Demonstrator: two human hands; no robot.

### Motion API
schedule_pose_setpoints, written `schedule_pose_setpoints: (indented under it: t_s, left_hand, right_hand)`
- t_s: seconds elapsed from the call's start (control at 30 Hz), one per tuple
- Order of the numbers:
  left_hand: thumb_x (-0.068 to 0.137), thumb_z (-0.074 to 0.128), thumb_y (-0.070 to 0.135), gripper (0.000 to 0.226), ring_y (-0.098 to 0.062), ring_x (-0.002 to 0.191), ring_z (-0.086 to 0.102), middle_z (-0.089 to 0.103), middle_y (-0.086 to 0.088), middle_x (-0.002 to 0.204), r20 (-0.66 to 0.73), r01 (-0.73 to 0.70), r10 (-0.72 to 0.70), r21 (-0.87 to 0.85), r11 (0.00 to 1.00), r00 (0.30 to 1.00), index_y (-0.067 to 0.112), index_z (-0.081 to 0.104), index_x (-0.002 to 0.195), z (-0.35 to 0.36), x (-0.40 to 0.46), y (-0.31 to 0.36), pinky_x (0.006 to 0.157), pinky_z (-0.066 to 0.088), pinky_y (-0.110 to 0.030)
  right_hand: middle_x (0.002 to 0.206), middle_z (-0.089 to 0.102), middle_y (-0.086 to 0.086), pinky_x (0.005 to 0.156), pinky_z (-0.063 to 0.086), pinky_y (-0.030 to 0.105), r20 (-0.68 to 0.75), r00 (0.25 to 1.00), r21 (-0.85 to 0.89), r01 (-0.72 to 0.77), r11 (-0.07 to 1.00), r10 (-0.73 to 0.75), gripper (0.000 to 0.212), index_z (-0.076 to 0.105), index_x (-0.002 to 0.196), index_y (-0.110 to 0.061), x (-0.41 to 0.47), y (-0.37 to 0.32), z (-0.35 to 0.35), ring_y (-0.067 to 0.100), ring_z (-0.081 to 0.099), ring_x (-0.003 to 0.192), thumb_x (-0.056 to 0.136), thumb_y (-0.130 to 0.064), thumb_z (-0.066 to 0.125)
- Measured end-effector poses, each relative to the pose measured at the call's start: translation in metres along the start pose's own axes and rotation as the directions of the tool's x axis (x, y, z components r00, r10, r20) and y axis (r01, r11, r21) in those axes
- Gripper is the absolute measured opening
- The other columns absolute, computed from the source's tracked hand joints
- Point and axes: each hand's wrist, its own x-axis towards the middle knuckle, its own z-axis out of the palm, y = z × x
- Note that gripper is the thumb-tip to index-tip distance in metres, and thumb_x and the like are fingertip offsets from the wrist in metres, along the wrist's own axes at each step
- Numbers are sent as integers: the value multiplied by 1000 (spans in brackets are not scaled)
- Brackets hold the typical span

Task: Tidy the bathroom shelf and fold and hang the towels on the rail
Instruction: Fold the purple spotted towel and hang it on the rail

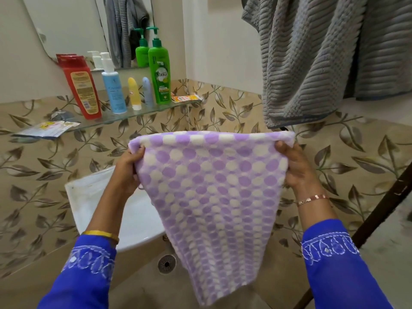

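Both hands' grip pinches soft dotted towel.

Both arms extended forward; left hand at 9 o'clock, right hand at 3 o'clock, fingers curled in grip.

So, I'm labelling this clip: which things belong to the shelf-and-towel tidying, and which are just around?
Part of the job:
- purple and white spotted towel, gripped by left hand and right hand
- grey ribbed towel, hanging
- glass shelf with red bottle and green pump bottle

Just around:
- white basin
- floor drain
- wall mirror
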Motion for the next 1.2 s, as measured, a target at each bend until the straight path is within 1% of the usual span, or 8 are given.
schedule_pose_setpoints:
  t_s: [0.07, 0.13, 0.23, 0.3, 0.63, 0.93, 1.03, 1.2]
  left_hand:
    - [93, 33, 17, 39, -20, 87, 69, 74, -3, 91, 328, 163, -76, -248, 955, 942, 16, 71, 98, -7, -8, 9, 69, 57, -30]
    - [84, 48, 18, 27, -19, 83, 70, 75, -4, 89, 362, 240, -151, -215, 947, 920, 13, 72, 96, 4, -7, 12, 69, 58, -30]
    - [84, 56, 19, 28, -20, 64, 63, 68, -4, 75, -69, 268, -261, 135, 954, 963, 5, 63, 107, 38, 1, 6, 54, 50, -23]
    - [85, 58, 17, 23, -20, 64, 56, 60, -3, 72, -262, 165, -108, 206, 965, 959, 5, 61, 104, 57, -1, -2, 47, 40, -22]
    - [80, 64, 6, 15, -14, 78, 57, 62, -1, 82, 210, -314, 270, 214, 925, 940, 13, 58, 92, 141, -57, 24, 68, 48, -28]
    - [75, 70, 15, 45, -5, 95, 64, 65, 0, 106, 277, -229, 178, 164, 959, 944, 14, 49, 114, 142, -60, 23, 79, 52, -19]
    - [65, 76, 10, 57, -9, 92, 63, 64, -5, 105, 217, -242, 202, 175, 954, 955, 6, 48, 114, 142, -55, 23, 79, 53, -21]
    - [62, 57, 6, 48, -22, 89, 57, 60, -9, 95, 200, -138, 120, 80, 987, 972, 7, 51, 109, 127, -43, 31, 80, 49, -37]
  right_hand:
    - [87, 74, 8, 68, 57, 35, 109, 993, 74, -41, 996, 33, 51, 73, 87, -13, -3, -6, -1, 22, 70, 80, 49, -45, 85]
    - [90, 74, 12, 70, 56, 38, -61, 998, -68, -32, 997, 28, 41, 72, 91, -10, 8, -9, 3, 24, 70, 81, 62, -37, 81]
    - [107, 68, 18, 84, 54, 45, -635, 766, -343, -164, 925, -100, 39, 65, 104, 0, 30, 0, 14, 23, 63, 88, 72, -17, 77]
    - [116, 64, 16, 91, 50, 40, -724, 655, -416, -165, 894, -215, 42, 60, 112, 1, 28, 9, 27, 25, 61, 98, 76, -16, 73]
    - [67, 56, 1, 58, 43, 27, -198, 873, -745, 161, 647, -446, 29, 49, 69, -14, -9, -15, 129, 15, 51, 61, 73, -30, 74]
    - [80, 61, 36, 69, 42, 41, 27, 981, -468, 183, 865, -193, 49, 64, 76, 4, -10, -26, 124, 27, 52, 70, 88, -42, 53]
    - [74, 71, 5, 71, 51, 32, 143, 981, -390, 176, 904, -129, 36, 72, 77, -15, -7, -23, 117, 16, 64, 72, 96, -29, 44]
    - [90, 67, 6, 78, 51, 29, 57, 955, -349, 293, 890, -292, 20, 67, 94, -10, -6, -15, 100, 17, 61, 83, 86, -24, 56]
